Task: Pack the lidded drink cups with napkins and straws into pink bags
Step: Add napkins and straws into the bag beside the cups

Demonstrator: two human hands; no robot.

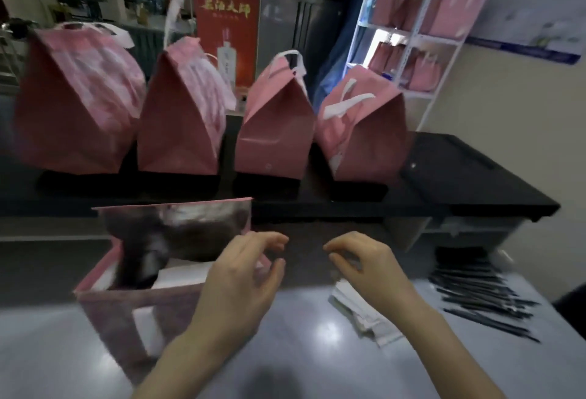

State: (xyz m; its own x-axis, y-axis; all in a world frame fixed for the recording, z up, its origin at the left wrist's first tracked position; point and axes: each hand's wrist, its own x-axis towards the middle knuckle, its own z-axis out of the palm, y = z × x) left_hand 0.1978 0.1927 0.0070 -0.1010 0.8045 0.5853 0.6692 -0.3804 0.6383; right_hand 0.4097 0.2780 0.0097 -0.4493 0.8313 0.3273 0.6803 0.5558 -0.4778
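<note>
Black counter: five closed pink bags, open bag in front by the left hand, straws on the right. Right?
Not five: head view shows four closed pink bags on the black counter. Open bag by the left hand and straws on the right hold.

Bare left hand [241,275], bare right hand [371,265], both forearms [177,363] uncovered, slender fingers [269,238]

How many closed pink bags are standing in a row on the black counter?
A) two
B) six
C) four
C: four closed pink bags stand side by side on the black counter, behind the open pink bag in front.
</note>
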